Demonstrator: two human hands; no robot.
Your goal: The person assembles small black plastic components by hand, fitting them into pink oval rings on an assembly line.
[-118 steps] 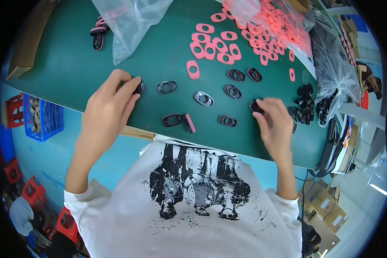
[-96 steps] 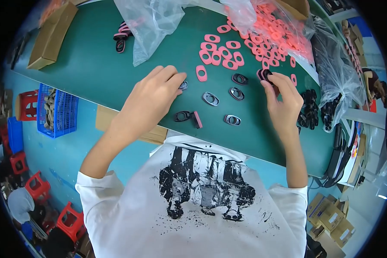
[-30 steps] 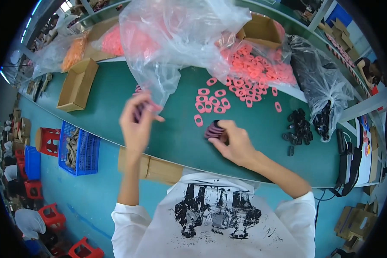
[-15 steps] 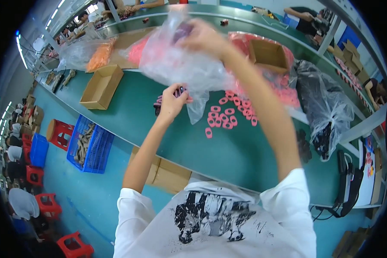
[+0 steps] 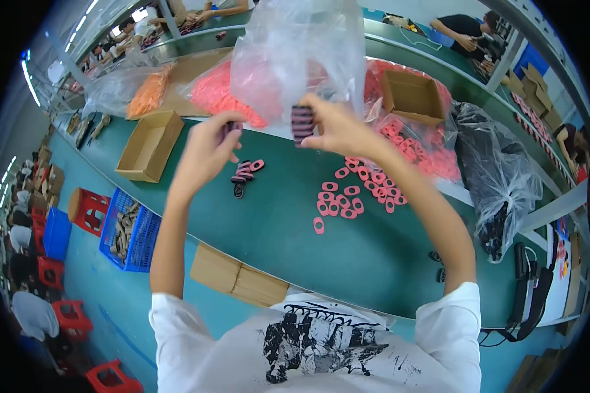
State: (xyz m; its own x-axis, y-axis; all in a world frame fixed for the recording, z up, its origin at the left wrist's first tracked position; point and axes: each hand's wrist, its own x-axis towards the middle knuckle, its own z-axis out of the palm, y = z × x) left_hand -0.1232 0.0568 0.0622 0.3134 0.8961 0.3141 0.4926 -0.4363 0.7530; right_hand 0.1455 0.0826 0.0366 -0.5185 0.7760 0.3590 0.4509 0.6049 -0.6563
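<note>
1. Head view shows both hands raised over the green desk (image 5: 255,216); my right hand (image 5: 337,128) is clamped on a stack of black and pink ring parts (image 5: 301,123), held just at the mouth of a clear plastic bag (image 5: 301,52) that hangs above it.
2. My left hand (image 5: 206,150) is closed, fingers pinching the lower edge of that bag at something dark; what exactly sits in the pinch I cannot tell.
3. Below the left hand, a small cluster of dark and pink rings (image 5: 242,175) lies on the desk; apart from it, to the right, a scatter of loose pink rings (image 5: 351,190) spreads under my right forearm; 1 pink ring (image 5: 318,226) lies alone nearer to me.
4. Behind the bag, a large heap of pink parts (image 5: 219,98) fills more plastic; an open cardboard box (image 5: 149,145) sits to the left, and another open box (image 5: 412,97) to the right.
5. At the right, a clear bag of dark parts (image 5: 498,177) droops over the desk's edge; a blue crate (image 5: 130,229) stands on the floor at the left.
</note>
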